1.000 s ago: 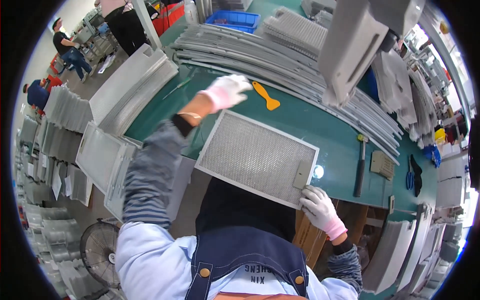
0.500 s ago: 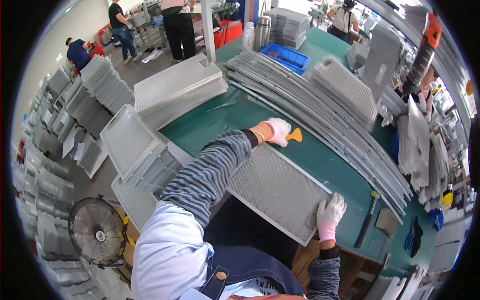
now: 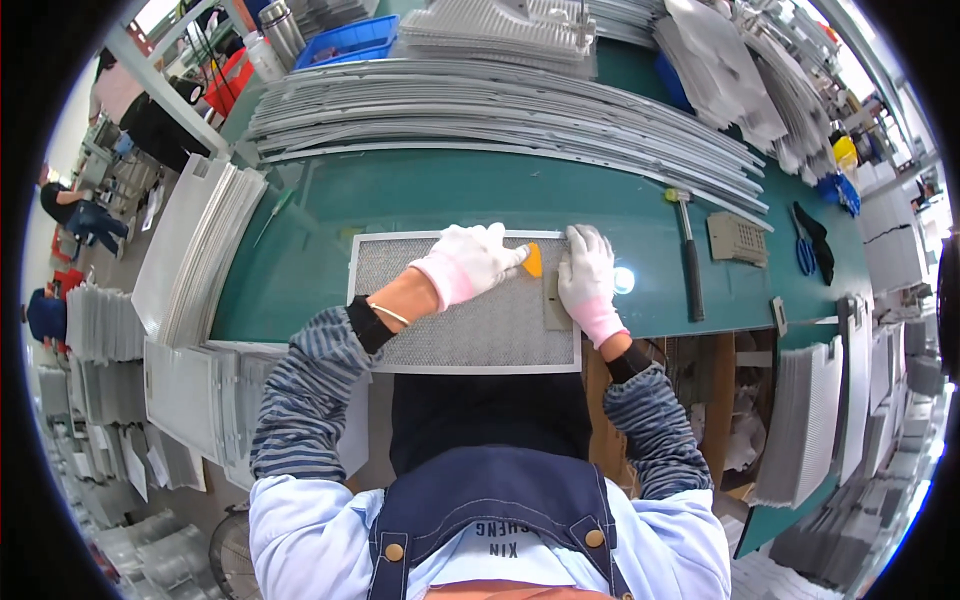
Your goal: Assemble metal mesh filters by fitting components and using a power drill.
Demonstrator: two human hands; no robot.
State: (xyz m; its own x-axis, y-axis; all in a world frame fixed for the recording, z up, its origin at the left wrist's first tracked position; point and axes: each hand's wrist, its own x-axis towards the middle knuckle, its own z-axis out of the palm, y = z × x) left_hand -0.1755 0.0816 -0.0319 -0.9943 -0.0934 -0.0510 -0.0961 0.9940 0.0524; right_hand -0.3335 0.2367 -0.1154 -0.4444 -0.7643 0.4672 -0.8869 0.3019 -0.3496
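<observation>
A rectangular metal mesh filter panel (image 3: 440, 330) with a silver frame lies flat on the green table (image 3: 420, 200), its near edge at the table's front. My left hand (image 3: 468, 262), in a white glove, grips an orange scraper (image 3: 534, 260) over the panel's far right part. My right hand (image 3: 588, 275), also gloved, presses flat on the panel's right end, beside a small grey strip (image 3: 556, 300).
A hammer (image 3: 688, 250), a small grey grille (image 3: 737, 238) and dark scissors (image 3: 808, 240) lie to the right. Long stacks of metal frames (image 3: 500, 110) fill the table's far side. More filter stacks (image 3: 190, 250) stand left and right. People work at far left.
The panel now lies square in front of me. My left hand has picked up the orange scraper and brought it over the panel; my right hand moved from the panel's corner onto its right end.
</observation>
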